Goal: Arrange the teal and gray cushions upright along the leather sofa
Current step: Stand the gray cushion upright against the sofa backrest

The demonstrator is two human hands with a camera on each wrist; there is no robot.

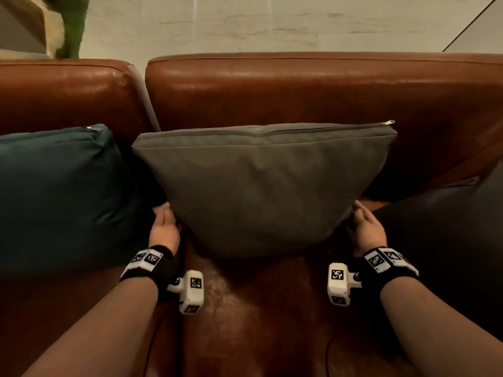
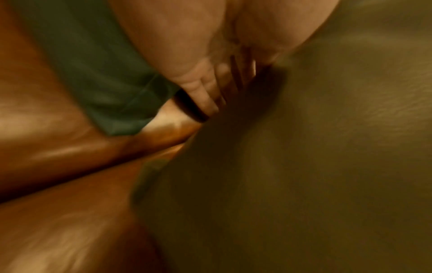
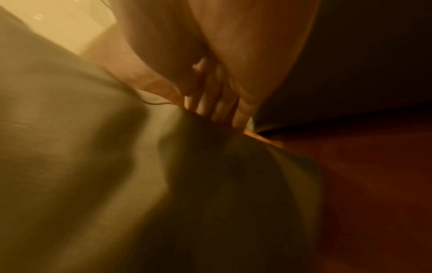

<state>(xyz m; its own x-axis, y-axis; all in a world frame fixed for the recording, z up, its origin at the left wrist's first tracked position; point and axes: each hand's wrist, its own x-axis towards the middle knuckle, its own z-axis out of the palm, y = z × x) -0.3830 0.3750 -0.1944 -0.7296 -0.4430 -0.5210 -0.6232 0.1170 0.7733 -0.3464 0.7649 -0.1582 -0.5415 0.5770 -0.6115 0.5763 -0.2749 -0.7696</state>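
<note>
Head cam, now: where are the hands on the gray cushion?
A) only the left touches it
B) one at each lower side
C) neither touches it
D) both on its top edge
B: the left hand and right hand flank the gray cushion at its lower sides, fingers against the fabric.

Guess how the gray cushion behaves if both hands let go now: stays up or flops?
Probably stays: the gray cushion stands against the sofa backrest. It looks soft, since its lower corners pinch in under the left hand and right hand. Likely light, so a nudge may tip it.
</note>
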